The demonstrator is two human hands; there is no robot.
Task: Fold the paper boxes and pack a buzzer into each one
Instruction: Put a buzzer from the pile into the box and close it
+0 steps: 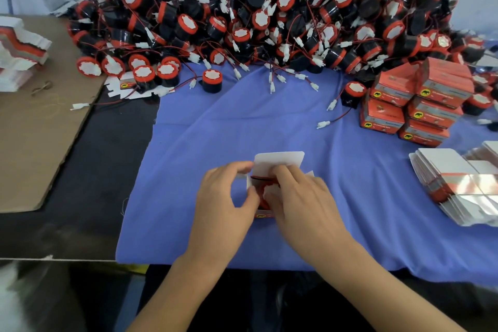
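A small paper box (277, 160) stands open on the blue cloth (269, 121), its white lid flap upright at the far side. A red-and-black buzzer (262, 191) sits inside, mostly hidden by my fingers. My left hand (226, 197) grips the box's left wall, thumb at the near edge. My right hand (299, 197) curls over the box's right side, fingertips pressing into the opening on the buzzer and its wire. A huge pile of black buzzers (256, 13) with red caps and white plugs fills the back of the table.
Packed orange boxes (420, 100) are stacked at the right. Flat unfolded boxes (458, 186) lie fanned at the right edge, and another stack (18, 46) sits far left on brown cardboard (40, 137). Loose buzzers (212, 79) and wires (332, 116) lie on the cloth.
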